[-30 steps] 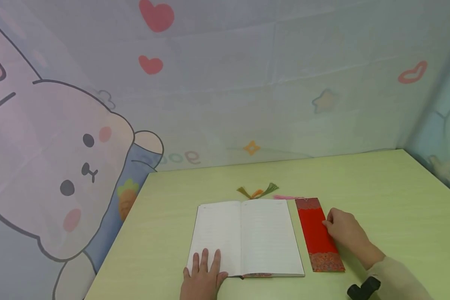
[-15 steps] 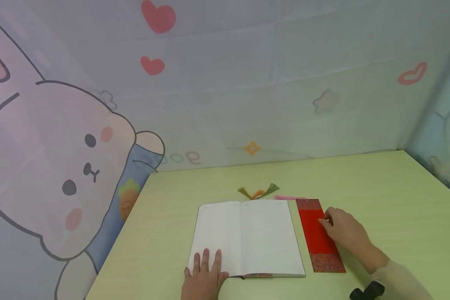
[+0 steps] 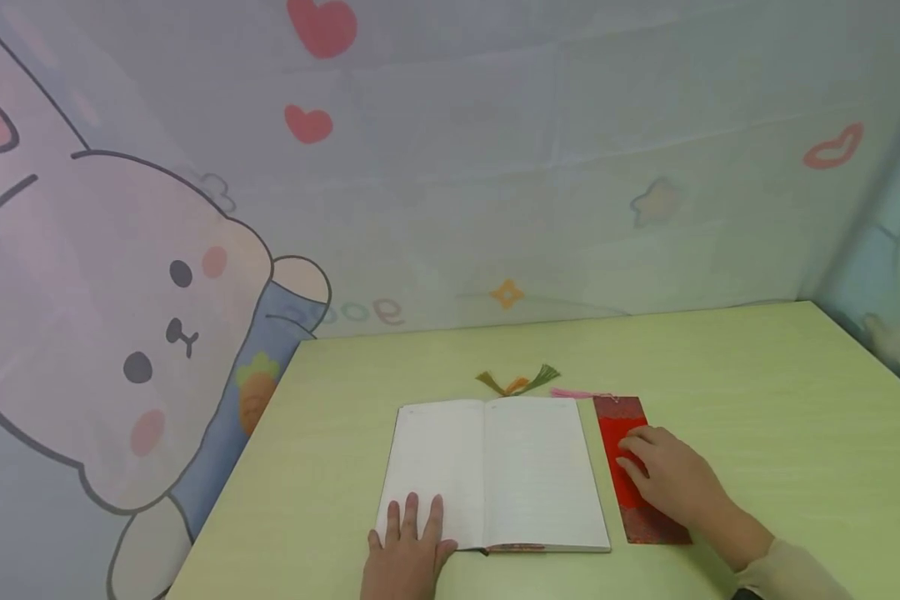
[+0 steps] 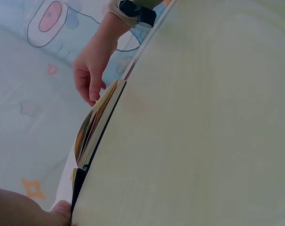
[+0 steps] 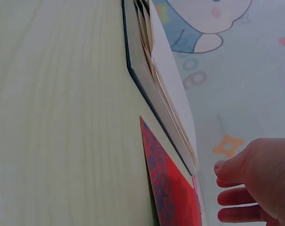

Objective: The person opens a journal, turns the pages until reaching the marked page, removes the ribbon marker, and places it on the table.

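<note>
Red bookmark [image 3: 629,493] lies just right of the open notebook [image 3: 540,475], long axis running near to far; the right hand [image 3: 673,477], the nearer one, reaches over it from the right, fingers loosely bent, gripping nothing; the left hand [image 3: 403,552] lies spread on the notebook's near left corner; whether the right fingertips touch cannot be told; that hand covers part of the bookmark's right edge.

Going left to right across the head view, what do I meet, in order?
The rabbit on the backdrop → left hand → the open notebook's right page → red bookmark → right hand, which partly covers the bookmark.
</note>
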Demonstrator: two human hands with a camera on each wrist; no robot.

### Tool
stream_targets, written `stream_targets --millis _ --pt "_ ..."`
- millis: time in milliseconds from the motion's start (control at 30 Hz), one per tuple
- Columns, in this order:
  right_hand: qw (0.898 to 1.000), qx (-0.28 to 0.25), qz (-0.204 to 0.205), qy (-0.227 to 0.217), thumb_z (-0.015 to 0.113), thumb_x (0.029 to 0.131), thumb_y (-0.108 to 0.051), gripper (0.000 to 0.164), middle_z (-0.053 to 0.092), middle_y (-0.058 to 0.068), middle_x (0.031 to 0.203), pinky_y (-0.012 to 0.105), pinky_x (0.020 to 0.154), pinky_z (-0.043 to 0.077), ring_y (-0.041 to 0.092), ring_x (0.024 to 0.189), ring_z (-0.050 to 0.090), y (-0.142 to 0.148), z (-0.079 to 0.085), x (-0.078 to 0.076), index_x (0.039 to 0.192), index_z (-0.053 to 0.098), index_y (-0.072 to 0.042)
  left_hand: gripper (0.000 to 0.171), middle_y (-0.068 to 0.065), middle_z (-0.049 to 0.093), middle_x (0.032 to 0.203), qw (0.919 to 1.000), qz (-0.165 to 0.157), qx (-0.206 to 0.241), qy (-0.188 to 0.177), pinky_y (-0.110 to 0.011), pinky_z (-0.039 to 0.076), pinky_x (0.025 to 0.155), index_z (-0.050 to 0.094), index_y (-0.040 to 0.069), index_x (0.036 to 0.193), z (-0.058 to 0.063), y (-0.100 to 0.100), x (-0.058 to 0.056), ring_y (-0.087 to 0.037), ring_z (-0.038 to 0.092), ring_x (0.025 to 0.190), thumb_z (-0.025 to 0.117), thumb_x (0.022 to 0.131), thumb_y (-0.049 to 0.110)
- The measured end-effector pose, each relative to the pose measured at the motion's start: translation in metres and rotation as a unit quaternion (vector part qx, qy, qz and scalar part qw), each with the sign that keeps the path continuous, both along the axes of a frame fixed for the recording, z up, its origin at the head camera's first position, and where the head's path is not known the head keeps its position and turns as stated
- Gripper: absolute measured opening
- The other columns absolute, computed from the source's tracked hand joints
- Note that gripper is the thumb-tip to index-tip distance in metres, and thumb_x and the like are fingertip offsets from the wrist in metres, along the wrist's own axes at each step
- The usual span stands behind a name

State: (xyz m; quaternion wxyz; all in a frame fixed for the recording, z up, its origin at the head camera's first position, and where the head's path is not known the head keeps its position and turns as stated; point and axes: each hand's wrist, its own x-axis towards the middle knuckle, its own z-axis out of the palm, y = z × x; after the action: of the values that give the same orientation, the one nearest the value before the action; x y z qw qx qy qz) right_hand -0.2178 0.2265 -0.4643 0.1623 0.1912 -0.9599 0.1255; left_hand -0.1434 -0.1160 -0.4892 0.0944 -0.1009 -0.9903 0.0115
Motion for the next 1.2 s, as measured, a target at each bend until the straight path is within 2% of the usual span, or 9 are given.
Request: stream_targets --millis 100,233,400,567,800,900,1033,1067,1200 --pt "0.999 0.0 0.025 0.035 0.078 0.073 -0.018 0.029 0.062 0.008 0.098 0.043 0.077 0.052 0.027 0.092 0.058 -0.005 0.001 0.004 0.098 0.068 -0.006 0.053 -0.019 0.054 0.128 1.0 0.001 0.003 -0.008 -0.061 0.043 0.081 0.051 0.016 0.133 0.003 0.0 0.0 -0.041 0.046 0.119 0.047 0.092 0.049" --pt "0.993 0.011 0.083 0.078 0.078 0.073 -0.016 0.025 0.064 0.006 0.097 0.039 0.076 0.052 0.023 0.09 0.059 -0.012 0.0 0.01 0.094 0.07 -0.007 0.053 -0.019 0.053 0.129 0.9998 0.003 0.006 -0.02 -0.061 0.042 0.083 0.05 0.016 0.134 0.005 0.001 0.001 -0.041 0.045 0.121 0.047 0.092 0.048" --pt "0.988 0.028 0.135 0.071 0.079 0.071 -0.02 0.022 0.064 0.003 0.099 0.037 0.077 0.052 0.02 0.09 0.059 -0.019 -0.001 0.019 0.09 0.069 -0.014 0.053 -0.019 0.052 0.129 0.9998 0.003 0.009 -0.019 -0.061 0.041 0.083 0.05 0.016 0.134 0.005 0.0 0.001 -0.042 0.045 0.121 0.047 0.091 0.048" --pt "0.983 0.044 0.161 0.079 0.079 0.071 -0.023 0.023 0.064 0.004 0.103 0.038 0.077 0.051 0.02 0.093 0.059 -0.025 -0.002 0.027 0.089 0.067 -0.015 0.053 -0.019 0.052 0.13 0.9994 0.006 0.012 -0.031 -0.062 0.041 0.084 0.048 0.017 0.135 0.007 0.002 0.001 -0.041 0.043 0.122 0.046 0.092 0.048" --pt "0.981 0.081 0.173 0.037 0.063 0.086 -0.042 0.034 0.063 0.004 0.112 0.041 0.086 0.048 0.022 0.103 0.058 -0.029 0.0 0.038 0.101 0.068 -0.013 0.053 -0.02 0.052 0.13 0.9997 0.001 0.017 -0.016 -0.062 0.041 0.083 0.049 0.016 0.134 0.002 0.001 0.001 -0.042 0.044 0.121 0.045 0.092 0.049" --pt "0.979 0.095 0.18 0.025 0.057 0.088 -0.05 0.042 0.063 0.005 0.113 0.042 0.087 0.047 0.022 0.105 0.058 -0.03 0.0 0.042 0.101 0.067 -0.012 0.055 -0.02 0.052 0.129 0.9998 -0.001 0.017 -0.011 -0.062 0.041 0.083 0.048 0.016 0.135 -0.002 0.0 -0.001 -0.043 0.045 0.12 0.041 0.093 0.051" --pt "0.976 0.124 0.182 -0.002 0.051 0.087 -0.057 0.057 0.062 0.007 0.116 0.043 0.089 0.046 0.024 0.108 0.056 -0.033 0.001 0.047 0.109 0.066 -0.007 0.054 -0.02 0.051 0.13 0.9995 0.003 0.013 -0.028 -0.062 0.041 0.084 0.047 0.017 0.136 0.001 -0.001 -0.002 -0.043 0.044 0.121 0.042 0.093 0.05" --pt "0.974 0.134 0.182 -0.011 0.05 0.087 -0.059 0.06 0.062 0.007 0.117 0.043 0.09 0.045 0.024 0.109 0.056 -0.034 0.002 0.047 0.111 0.066 -0.006 0.054 -0.02 0.05 0.131 0.9991 0.005 0.016 -0.039 -0.063 0.04 0.085 0.048 0.016 0.135 0.004 0.0 -0.001 -0.042 0.043 0.122 0.045 0.092 0.049" --pt "0.968 0.165 0.189 -0.016 0.05 0.088 -0.057 0.062 0.062 0.008 0.117 0.042 0.089 0.046 0.025 0.108 0.057 -0.036 0.003 0.049 0.115 0.064 -0.003 0.054 -0.02 0.049 0.133 0.998 0.01 0.015 -0.061 -0.063 0.04 0.085 0.047 0.015 0.136 0.009 0.001 -0.002 -0.043 0.042 0.123 0.046 0.092 0.048"
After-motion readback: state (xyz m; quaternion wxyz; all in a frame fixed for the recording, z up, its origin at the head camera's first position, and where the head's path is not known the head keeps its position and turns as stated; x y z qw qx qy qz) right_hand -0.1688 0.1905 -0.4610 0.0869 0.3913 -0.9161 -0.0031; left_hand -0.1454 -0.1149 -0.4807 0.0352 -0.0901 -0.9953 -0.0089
